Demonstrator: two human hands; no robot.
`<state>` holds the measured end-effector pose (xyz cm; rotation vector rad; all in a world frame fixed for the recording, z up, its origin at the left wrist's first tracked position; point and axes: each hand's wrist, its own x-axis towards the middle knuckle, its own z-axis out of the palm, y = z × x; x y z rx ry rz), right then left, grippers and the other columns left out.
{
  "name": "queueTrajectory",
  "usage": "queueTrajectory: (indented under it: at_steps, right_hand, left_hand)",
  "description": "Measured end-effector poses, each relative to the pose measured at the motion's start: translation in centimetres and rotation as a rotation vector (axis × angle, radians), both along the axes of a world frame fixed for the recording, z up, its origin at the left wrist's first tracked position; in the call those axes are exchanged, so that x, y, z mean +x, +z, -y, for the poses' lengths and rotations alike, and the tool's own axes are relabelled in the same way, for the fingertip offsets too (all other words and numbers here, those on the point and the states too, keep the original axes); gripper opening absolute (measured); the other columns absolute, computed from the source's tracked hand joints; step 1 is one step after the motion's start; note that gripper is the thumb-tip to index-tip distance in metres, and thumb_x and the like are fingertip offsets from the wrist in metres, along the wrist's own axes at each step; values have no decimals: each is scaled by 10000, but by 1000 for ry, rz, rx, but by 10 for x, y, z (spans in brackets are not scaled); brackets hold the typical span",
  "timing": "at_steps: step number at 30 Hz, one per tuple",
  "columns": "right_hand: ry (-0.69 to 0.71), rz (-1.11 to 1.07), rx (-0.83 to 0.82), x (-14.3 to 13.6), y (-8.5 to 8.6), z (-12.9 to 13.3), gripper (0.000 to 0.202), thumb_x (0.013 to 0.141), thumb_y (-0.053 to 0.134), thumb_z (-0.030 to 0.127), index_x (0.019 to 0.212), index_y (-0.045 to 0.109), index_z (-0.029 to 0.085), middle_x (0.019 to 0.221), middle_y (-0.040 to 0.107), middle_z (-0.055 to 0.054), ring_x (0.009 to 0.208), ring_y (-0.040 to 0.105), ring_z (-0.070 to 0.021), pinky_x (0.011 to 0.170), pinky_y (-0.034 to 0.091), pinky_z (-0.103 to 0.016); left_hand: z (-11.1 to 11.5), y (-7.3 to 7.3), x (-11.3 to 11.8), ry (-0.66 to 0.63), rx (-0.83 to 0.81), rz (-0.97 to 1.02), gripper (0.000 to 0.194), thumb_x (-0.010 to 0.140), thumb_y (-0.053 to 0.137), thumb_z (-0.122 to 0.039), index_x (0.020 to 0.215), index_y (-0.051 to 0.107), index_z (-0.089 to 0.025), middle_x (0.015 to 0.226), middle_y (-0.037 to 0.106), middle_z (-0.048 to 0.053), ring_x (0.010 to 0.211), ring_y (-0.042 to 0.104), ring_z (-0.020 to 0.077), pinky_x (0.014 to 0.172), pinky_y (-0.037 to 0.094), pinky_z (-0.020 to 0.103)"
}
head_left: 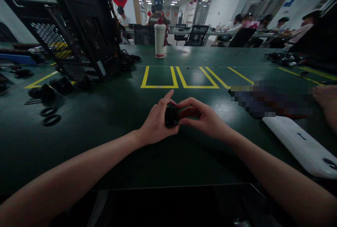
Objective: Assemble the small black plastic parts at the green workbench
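A small black block-like part (172,115) is held between my hands above the green tabletop; its exact kind is too dark to make out. My left hand (158,121) grips it from the left, thumb below and index finger raised above it. From the right, the fingertips and thumb of my right hand (198,116) pinch the part's right side. Some of the part is hidden by the fingers.
Left stands an open computer case (86,26), with black parts (61,84) and two black rings (51,119) before it. A white bottle (160,40) stands behind yellow tape marks (159,87). At right lie a white phone (297,142) and another person's hand (326,104).
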<state>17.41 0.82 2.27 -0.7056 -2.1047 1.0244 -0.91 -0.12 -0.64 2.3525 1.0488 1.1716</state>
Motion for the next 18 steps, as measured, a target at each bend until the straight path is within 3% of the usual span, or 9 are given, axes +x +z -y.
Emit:
queueTrajectory:
  at_steps: [5,12,18]
  right_hand:
    - [14,-32,61,1,0,-1,292,719,631,156,994,556,217,1056,491,-40,954,565,-167,888,482,-365]
    - [-29,-92,-12,-3,-1,0,232,708,656,225,919,565,197,960,532,-24,901,581,-165,839,504,-367]
    - [-50,-55,8,-4,1,3,402,684,668,145,1046,501,204,1044,530,-45,1002,547,-179,944,441,-400]
  left_hand:
    - [0,-1,0,-4,15,8,876,655,635,-215,1339,88,-227,1162,433,112,1024,473,247,884,399,452]
    - [0,-1,0,-13,8,-9,872,663,624,-222,1342,77,-224,1169,431,112,1033,463,248,886,393,455]
    - [0,-1,0,5,-5,-27,892,647,637,-212,1345,80,-221,1186,421,122,1022,469,259,866,403,462]
